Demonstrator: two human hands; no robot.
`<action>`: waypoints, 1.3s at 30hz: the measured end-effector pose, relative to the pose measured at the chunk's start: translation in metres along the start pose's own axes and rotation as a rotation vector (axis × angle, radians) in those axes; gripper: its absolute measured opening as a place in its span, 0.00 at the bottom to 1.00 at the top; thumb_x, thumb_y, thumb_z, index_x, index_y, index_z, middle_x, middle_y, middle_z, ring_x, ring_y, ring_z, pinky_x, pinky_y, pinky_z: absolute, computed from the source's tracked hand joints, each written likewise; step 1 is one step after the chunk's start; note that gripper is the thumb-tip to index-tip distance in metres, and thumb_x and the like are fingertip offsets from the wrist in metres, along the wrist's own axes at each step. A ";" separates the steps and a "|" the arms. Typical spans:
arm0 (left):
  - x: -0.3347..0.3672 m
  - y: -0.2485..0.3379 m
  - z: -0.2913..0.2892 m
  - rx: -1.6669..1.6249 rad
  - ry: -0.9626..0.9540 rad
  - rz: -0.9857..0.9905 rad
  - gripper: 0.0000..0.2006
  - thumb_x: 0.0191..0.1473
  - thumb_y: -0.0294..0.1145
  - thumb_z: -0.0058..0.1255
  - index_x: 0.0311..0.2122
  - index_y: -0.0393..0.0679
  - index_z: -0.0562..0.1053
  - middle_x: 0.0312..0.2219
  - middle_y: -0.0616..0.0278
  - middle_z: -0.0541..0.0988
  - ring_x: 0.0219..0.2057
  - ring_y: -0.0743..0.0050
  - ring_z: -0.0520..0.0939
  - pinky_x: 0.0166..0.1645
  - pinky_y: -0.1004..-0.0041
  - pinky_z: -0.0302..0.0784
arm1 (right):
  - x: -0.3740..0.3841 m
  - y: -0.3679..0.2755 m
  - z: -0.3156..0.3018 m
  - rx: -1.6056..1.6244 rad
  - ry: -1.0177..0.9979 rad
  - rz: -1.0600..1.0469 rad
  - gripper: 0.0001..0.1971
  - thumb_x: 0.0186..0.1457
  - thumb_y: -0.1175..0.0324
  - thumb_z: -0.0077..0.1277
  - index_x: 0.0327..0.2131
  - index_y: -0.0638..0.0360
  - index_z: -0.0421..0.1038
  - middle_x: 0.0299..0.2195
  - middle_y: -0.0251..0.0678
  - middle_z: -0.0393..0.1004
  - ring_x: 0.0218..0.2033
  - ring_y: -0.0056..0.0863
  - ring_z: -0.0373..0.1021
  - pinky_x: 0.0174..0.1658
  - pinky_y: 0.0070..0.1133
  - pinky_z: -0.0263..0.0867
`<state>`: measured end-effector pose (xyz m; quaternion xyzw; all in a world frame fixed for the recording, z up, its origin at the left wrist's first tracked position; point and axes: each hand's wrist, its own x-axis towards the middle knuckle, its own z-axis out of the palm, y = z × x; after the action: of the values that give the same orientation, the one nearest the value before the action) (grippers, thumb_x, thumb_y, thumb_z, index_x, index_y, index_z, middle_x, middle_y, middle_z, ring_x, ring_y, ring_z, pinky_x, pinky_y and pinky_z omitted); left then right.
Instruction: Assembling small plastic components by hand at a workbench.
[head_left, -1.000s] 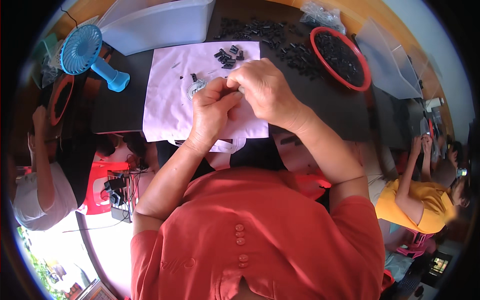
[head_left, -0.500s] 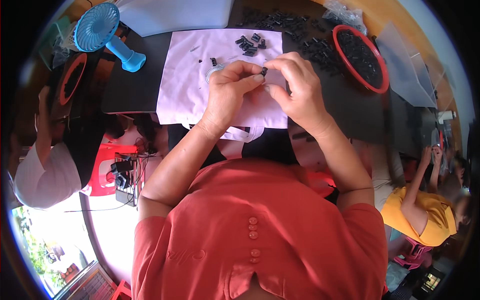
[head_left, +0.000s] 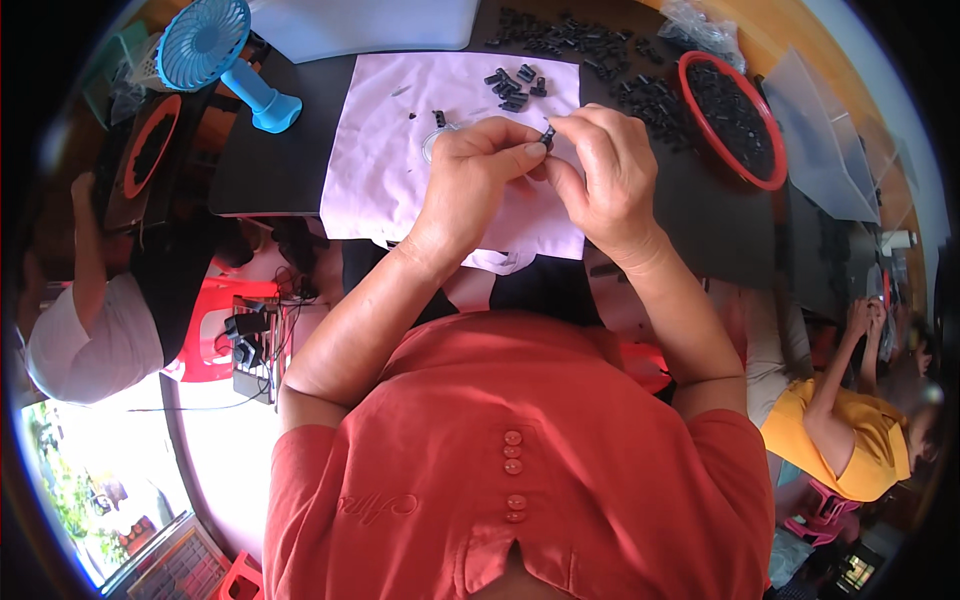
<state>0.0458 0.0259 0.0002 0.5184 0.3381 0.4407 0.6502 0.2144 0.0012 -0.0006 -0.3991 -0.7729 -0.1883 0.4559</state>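
Observation:
A small black plastic part (head_left: 547, 138) is pinched between the thumb and forefinger of my left hand (head_left: 468, 185), above the pink cloth (head_left: 375, 170). My right hand (head_left: 612, 175) closes on the same part from the other side, forefinger at its top and thumb below. Beyond my hands, a small heap of similar black parts (head_left: 513, 90) lies on the cloth. Partly hidden behind my left hand is a round, silvery, shallow dish (head_left: 430, 146), with another small black piece (head_left: 439, 118) beside it.
Many loose black parts (head_left: 570, 40) spread over the dark table (head_left: 700, 225). A red-rimmed basket (head_left: 778, 170) full of them stands right, near a clear plastic bin (head_left: 815, 140). A blue fan (head_left: 262, 100) stands left. People sit on both sides, one in a yellow top (head_left: 850, 440).
My right forefinger and thumb have come in closer around the black part. The view has shifted slightly, while the heap and dish stay put on the cloth.

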 end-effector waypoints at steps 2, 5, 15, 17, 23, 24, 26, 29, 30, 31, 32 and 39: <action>0.000 -0.001 0.000 -0.009 0.002 -0.003 0.05 0.54 0.23 0.55 0.35 0.34 0.78 0.26 0.63 0.80 0.26 0.81 0.77 0.33 0.79 0.74 | 0.001 -0.002 0.001 0.002 0.001 -0.018 0.21 0.33 0.76 0.62 0.38 0.59 0.72 0.32 0.34 0.72 0.34 0.33 0.71 0.37 0.29 0.62; -0.002 0.000 -0.001 -0.026 -0.011 -0.007 0.04 0.53 0.22 0.55 0.34 0.34 0.78 0.25 0.63 0.80 0.26 0.80 0.78 0.33 0.79 0.74 | 0.004 -0.002 -0.001 -0.012 -0.021 -0.042 0.20 0.32 0.75 0.62 0.36 0.59 0.72 0.30 0.34 0.71 0.31 0.33 0.70 0.34 0.28 0.63; -0.017 0.002 0.006 -0.048 -0.007 -0.117 0.04 0.55 0.22 0.53 0.34 0.33 0.77 0.26 0.63 0.79 0.26 0.81 0.77 0.33 0.80 0.72 | -0.001 -0.006 -0.002 0.015 -0.032 -0.145 0.13 0.36 0.74 0.59 0.29 0.59 0.69 0.23 0.34 0.65 0.22 0.33 0.65 0.27 0.27 0.60; -0.019 0.003 0.007 -0.062 -0.005 -0.142 0.04 0.55 0.22 0.53 0.34 0.33 0.77 0.26 0.63 0.79 0.26 0.80 0.77 0.32 0.80 0.73 | -0.002 -0.007 -0.003 0.044 -0.040 -0.141 0.12 0.36 0.75 0.59 0.28 0.59 0.67 0.22 0.34 0.64 0.20 0.33 0.64 0.26 0.27 0.59; -0.013 0.008 0.008 -0.078 -0.064 -0.096 0.04 0.55 0.21 0.53 0.34 0.31 0.76 0.25 0.60 0.79 0.24 0.76 0.78 0.29 0.78 0.75 | -0.003 -0.006 -0.005 0.067 -0.010 -0.117 0.12 0.40 0.73 0.61 0.29 0.58 0.68 0.20 0.34 0.64 0.20 0.32 0.65 0.25 0.27 0.59; -0.010 0.011 0.008 -0.024 -0.068 -0.085 0.05 0.55 0.22 0.53 0.34 0.31 0.76 0.26 0.59 0.79 0.24 0.75 0.78 0.29 0.77 0.75 | -0.003 -0.005 -0.004 0.068 -0.001 -0.117 0.12 0.40 0.73 0.61 0.29 0.58 0.68 0.20 0.34 0.64 0.20 0.32 0.65 0.25 0.27 0.59; -0.001 0.023 0.007 0.088 -0.035 -0.005 0.05 0.54 0.23 0.53 0.32 0.31 0.76 0.24 0.59 0.79 0.22 0.76 0.79 0.26 0.77 0.75 | -0.004 -0.003 -0.002 0.267 -0.010 0.139 0.16 0.42 0.71 0.64 0.37 0.59 0.71 0.22 0.35 0.68 0.22 0.33 0.68 0.27 0.26 0.63; 0.033 0.072 -0.013 0.497 0.071 0.351 0.09 0.53 0.27 0.55 0.32 0.29 0.77 0.26 0.57 0.80 0.22 0.77 0.80 0.27 0.78 0.75 | 0.005 0.002 -0.006 0.379 0.009 0.382 0.26 0.44 0.67 0.65 0.49 0.56 0.70 0.26 0.36 0.73 0.26 0.33 0.72 0.31 0.25 0.68; 0.055 0.086 -0.031 0.672 0.115 0.559 0.08 0.53 0.27 0.54 0.33 0.32 0.78 0.26 0.58 0.80 0.20 0.78 0.79 0.26 0.78 0.75 | 0.010 0.004 -0.014 0.288 -0.139 0.415 0.18 0.49 0.73 0.61 0.45 0.60 0.71 0.29 0.37 0.73 0.31 0.30 0.72 0.37 0.24 0.69; 0.081 0.103 -0.051 0.669 0.189 0.526 0.06 0.52 0.27 0.56 0.34 0.37 0.79 0.27 0.59 0.81 0.22 0.77 0.79 0.27 0.78 0.74 | 0.009 0.013 -0.013 0.292 -0.136 0.412 0.18 0.49 0.73 0.61 0.45 0.60 0.71 0.29 0.37 0.73 0.31 0.30 0.72 0.37 0.24 0.69; 0.101 0.128 -0.041 0.466 0.282 0.329 0.11 0.45 0.24 0.56 0.35 0.31 0.77 0.23 0.54 0.77 0.25 0.69 0.78 0.31 0.74 0.73 | 0.007 0.028 -0.007 0.194 -0.190 0.257 0.15 0.48 0.74 0.59 0.41 0.61 0.72 0.30 0.37 0.74 0.31 0.33 0.73 0.37 0.26 0.68; 0.100 0.109 -0.045 0.832 0.292 0.886 0.13 0.42 0.22 0.58 0.36 0.32 0.78 0.22 0.58 0.76 0.20 0.75 0.76 0.21 0.75 0.70 | 0.002 0.043 0.012 -0.035 -0.508 0.076 0.07 0.47 0.76 0.53 0.34 0.60 0.73 0.37 0.37 0.73 0.41 0.37 0.70 0.44 0.30 0.63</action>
<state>0.0193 0.1435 0.0973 0.7536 0.3197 0.5663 0.0961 0.2414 0.0363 -0.0080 -0.4703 -0.8437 -0.0779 0.2467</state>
